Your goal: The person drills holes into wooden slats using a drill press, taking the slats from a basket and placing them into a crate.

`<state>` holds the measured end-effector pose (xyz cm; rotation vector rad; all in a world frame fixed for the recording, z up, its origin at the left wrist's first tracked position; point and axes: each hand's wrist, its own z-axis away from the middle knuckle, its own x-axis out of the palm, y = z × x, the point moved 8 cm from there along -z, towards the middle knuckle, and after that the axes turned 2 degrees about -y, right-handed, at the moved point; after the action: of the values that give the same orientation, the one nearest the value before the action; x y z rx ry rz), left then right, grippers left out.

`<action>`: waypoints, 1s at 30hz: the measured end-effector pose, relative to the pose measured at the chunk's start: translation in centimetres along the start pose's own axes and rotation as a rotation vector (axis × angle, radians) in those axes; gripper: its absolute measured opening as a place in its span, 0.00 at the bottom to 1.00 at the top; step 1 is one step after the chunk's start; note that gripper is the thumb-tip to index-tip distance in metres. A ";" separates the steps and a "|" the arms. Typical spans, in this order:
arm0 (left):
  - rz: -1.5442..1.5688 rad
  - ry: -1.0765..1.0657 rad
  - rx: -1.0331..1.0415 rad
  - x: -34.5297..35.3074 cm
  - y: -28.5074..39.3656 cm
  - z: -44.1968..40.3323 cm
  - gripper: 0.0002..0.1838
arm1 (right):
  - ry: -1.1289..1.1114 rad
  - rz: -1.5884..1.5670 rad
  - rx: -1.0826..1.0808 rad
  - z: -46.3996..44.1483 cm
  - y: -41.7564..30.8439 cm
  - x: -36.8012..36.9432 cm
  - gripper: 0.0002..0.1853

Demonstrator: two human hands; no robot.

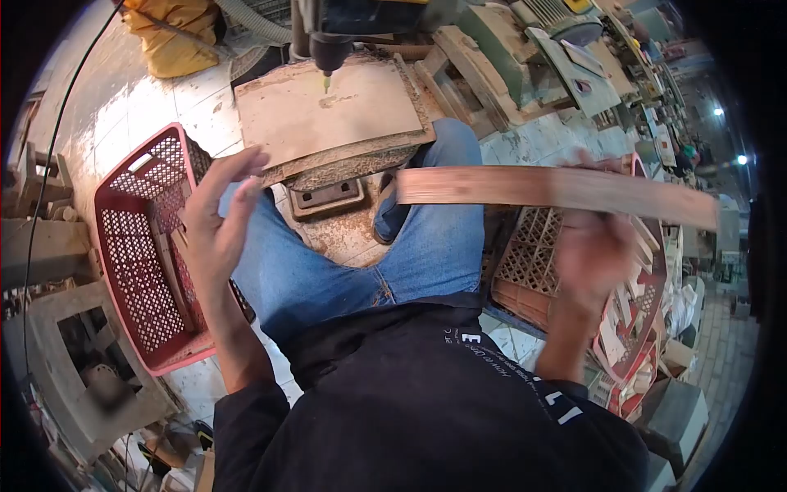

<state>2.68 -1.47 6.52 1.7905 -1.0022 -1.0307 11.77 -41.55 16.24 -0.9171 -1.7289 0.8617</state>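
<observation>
A long, slightly curved wooden strip (475,186) stretches across the right side of the view, smeared by motion. My right hand (597,246) is blurred and grips the strip near its middle. My left hand (220,205) is held up with thumb and fingers apart and nothing in it, beside the near left corner of a flat wooden board (369,111). Above that board hangs a drill chuck (330,53) with a thin drill bit (326,83) pointing down. Wood dust lies on the board below the bit.
A red plastic crate (123,283) stands on the left with a few wood pieces inside. On the right are a brown crate (520,303) and a red basket holding wood strips (615,328). Machinery (500,57) stands behind the board. A yellow sack (172,41) lies at the back left.
</observation>
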 end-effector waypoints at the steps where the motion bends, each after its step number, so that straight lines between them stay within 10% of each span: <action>1: -0.106 -0.076 0.123 0.5 1.4 -0.3 0.21 | -0.027 -0.123 0.094 -0.2 3.8 0.5 0.37; 21: -0.769 -0.198 0.025 0.8 -2.5 0.0 0.23 | 0.000 -0.423 0.487 -2.4 23.0 2.2 0.32; 30: -0.874 -0.232 -0.046 -3.2 -9.0 -3.5 0.15 | -0.451 0.853 0.081 -7.5 26.8 0.4 0.28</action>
<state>6.80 5.40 0.28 2.1422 -0.2692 -1.7922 24.00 -27.63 -4.51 -1.5246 -1.6275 1.7859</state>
